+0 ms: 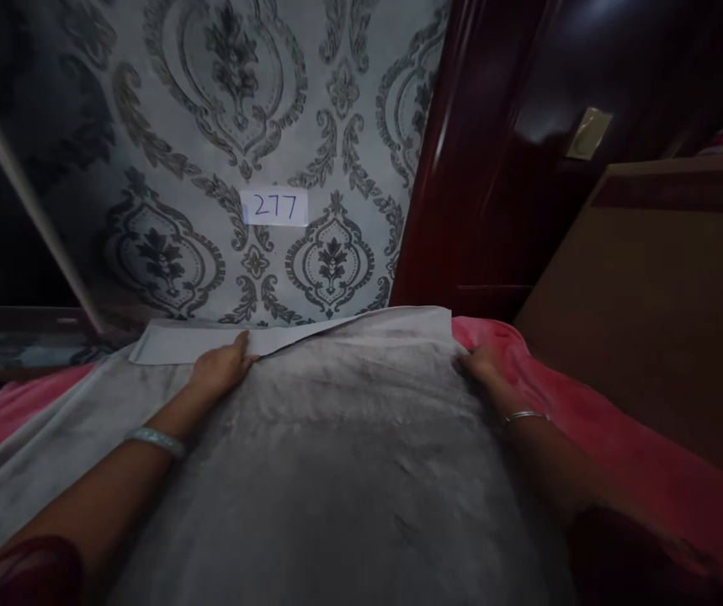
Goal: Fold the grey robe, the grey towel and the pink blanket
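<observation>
Both hands lay on a grey plush blanket (348,438) spread over a red bed cover (588,438), smoothing its far edge. The left hand (222,369) pressed flat, fingers released; the right hand (481,364) curled over the far right corner, which I judged needed pulling taut next.

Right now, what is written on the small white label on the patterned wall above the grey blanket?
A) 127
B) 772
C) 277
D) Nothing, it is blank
C: the label on the patterned wall reads 277, straight above the grey blanket on which both hands rest.
</observation>
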Motion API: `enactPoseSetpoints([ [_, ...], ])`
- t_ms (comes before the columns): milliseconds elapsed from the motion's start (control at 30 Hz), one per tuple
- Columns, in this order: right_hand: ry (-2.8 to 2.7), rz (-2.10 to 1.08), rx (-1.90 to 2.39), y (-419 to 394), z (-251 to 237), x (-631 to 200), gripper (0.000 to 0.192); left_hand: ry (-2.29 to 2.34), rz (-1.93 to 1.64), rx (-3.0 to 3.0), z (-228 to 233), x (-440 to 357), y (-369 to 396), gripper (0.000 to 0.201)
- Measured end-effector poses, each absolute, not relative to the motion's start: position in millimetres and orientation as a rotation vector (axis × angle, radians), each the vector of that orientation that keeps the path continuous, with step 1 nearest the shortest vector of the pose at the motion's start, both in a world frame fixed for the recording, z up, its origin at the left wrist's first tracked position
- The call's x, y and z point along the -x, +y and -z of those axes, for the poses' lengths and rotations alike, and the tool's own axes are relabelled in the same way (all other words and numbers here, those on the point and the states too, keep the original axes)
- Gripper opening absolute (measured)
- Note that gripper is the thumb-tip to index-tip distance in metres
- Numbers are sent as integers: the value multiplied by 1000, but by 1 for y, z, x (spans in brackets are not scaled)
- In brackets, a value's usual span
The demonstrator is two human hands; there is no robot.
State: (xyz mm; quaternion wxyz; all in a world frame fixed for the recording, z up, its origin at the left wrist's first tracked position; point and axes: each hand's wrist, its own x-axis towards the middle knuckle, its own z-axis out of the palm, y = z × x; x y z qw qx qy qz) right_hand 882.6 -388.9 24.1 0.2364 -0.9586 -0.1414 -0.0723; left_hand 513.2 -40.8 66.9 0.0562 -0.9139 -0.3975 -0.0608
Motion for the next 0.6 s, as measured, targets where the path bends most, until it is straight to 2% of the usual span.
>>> enactPoseSetpoints([
  [100,-346,236,2630,-390,-39,-895,25,-1147,97,2767,-71,-531,-26,45],
  [167,-283,400,2557,-391,-49,-904,34,-1109,118,2772,-71,-541,-19,34],
  [300,-141,653,2373,-384,-46,-921,38,-1328,468,2691,-69,-558,-11,39],
  [433,-99,508,2352,-367,-7,-933,34,-1618,814,2591,-61,-567,-7,38],
  [533,-105,406,2348,-362,19,-942,30,-1555,886,2688,-48,-567,0,39],
  [600,-135,370,2334,-365,26,-949,28,-1477,937,2763,-40,-565,3,49],
])
